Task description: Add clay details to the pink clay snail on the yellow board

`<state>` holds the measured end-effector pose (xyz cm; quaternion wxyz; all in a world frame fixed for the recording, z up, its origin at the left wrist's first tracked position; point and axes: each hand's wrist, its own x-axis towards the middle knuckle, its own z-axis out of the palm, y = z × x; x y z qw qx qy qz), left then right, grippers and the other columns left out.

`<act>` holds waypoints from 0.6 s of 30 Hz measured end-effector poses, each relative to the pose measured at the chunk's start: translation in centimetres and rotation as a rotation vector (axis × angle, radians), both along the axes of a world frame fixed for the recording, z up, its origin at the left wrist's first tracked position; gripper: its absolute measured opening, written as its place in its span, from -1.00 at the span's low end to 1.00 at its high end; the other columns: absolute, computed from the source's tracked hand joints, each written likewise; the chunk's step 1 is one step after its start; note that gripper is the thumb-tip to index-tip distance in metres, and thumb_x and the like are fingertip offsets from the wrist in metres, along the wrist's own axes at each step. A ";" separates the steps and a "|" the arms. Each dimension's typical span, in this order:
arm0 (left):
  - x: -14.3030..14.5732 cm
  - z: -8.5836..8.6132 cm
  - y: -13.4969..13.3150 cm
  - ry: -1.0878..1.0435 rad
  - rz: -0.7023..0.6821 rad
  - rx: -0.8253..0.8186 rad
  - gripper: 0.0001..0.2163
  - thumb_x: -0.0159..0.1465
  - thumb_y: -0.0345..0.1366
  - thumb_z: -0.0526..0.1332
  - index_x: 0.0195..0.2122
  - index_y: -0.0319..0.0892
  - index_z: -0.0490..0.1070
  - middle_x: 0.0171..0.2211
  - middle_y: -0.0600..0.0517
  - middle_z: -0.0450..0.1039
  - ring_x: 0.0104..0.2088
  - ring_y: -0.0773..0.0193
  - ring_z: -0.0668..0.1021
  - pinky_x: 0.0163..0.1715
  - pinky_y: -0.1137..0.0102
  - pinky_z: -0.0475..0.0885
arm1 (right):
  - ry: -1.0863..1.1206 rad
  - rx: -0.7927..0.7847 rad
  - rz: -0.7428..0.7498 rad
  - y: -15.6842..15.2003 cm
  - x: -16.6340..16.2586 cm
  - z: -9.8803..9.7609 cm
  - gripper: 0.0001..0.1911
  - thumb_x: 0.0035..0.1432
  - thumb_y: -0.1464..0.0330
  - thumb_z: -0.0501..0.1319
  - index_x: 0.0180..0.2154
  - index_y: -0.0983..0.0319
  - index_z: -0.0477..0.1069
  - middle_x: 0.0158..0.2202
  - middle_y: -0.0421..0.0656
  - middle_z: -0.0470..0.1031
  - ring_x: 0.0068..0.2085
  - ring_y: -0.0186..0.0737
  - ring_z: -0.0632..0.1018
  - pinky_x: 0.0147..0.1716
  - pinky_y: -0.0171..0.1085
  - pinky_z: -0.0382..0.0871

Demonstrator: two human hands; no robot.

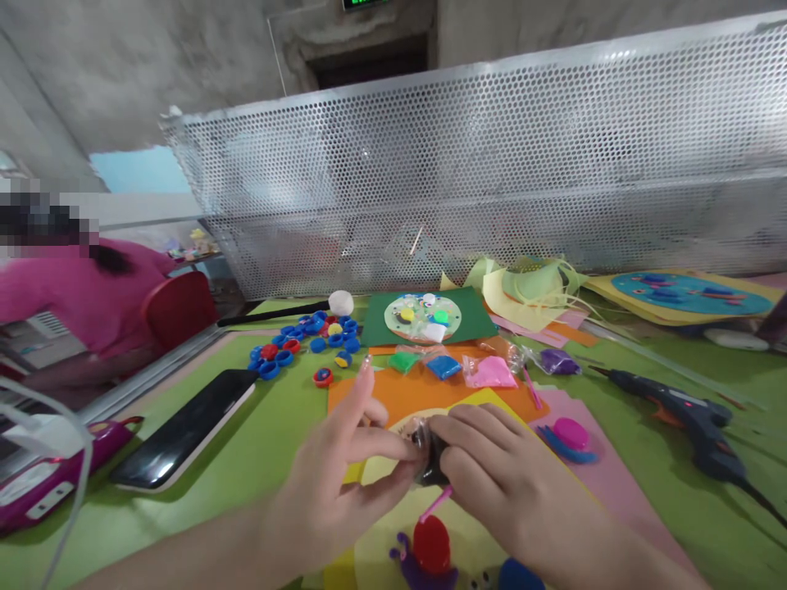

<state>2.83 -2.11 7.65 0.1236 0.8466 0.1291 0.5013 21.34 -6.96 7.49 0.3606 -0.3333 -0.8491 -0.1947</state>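
A small clear plastic bag of black modelling clay (434, 460) is held between my two hands over the yellow sheets. My left hand (335, 463) pinches the bag's left side, its thumb and index finger pressed together and another finger sticking up. Curled fingers of my right hand (507, 471) grip the other side and partly cover the black clay. Just below lies a clay snail with a red shell (431, 542) and purple body, a pink stick (435, 503) beside it. A blue clay shape (520, 575) sits partly beneath my right wrist.
Bags of green (403, 361), blue (443, 366), pink (492, 373) and purple clay (558, 362) lie beyond my hands. A glue gun (682, 418) rests at right, a phone (188, 426) and power strip (61, 471) at left. Several blue bottle caps (284, 358) stand behind. A person (104, 287) sits far left.
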 end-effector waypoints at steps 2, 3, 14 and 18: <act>0.0 0.3 0.2 -0.021 0.032 -0.005 -0.16 0.11 -0.48 0.28 0.30 -0.15 -0.25 -0.51 0.17 0.55 -0.43 0.31 0.41 -0.29 0.41 0.40 | 0.010 0.016 0.002 0.0 0.2 0.1 -0.50 0.42 0.49 -0.24 -0.50 0.33 0.28 -0.25 -0.06 0.46 -0.24 -0.14 0.46 -0.29 -0.21 0.37; -0.1 0.5 0.3 -0.038 0.064 -0.026 -0.16 0.11 -0.46 0.28 0.30 -0.14 -0.24 -0.51 0.16 0.55 -0.41 0.29 0.42 -0.26 0.39 0.38 | 0.013 0.018 0.000 -0.1 0.3 0.2 -0.52 0.42 0.49 -0.22 -0.48 0.34 0.30 -0.23 -0.06 0.46 -0.22 -0.14 0.45 -0.27 -0.22 0.37; -0.6 1.1 0.2 0.062 0.221 -0.108 -0.19 0.14 -0.39 0.29 0.29 -0.02 -0.22 -0.48 0.20 0.58 -0.34 0.27 0.47 -0.15 0.35 0.36 | 0.038 0.055 -0.015 -0.1 0.9 0.3 -0.53 0.42 0.48 -0.23 -0.47 0.32 0.27 -0.22 -0.09 0.45 -0.20 -0.19 0.44 -0.19 -0.25 0.32; -0.4 1.4 -0.1 0.153 0.232 -0.070 -0.21 0.20 -0.39 0.22 0.30 -0.01 -0.33 -0.45 0.19 0.59 -0.37 0.29 0.48 -0.25 0.41 0.41 | 0.038 0.043 -0.013 -0.1 1.1 0.0 -0.55 0.43 0.48 -0.23 -0.47 0.32 0.25 -0.19 -0.08 0.44 -0.17 -0.18 0.44 -0.17 -0.24 0.32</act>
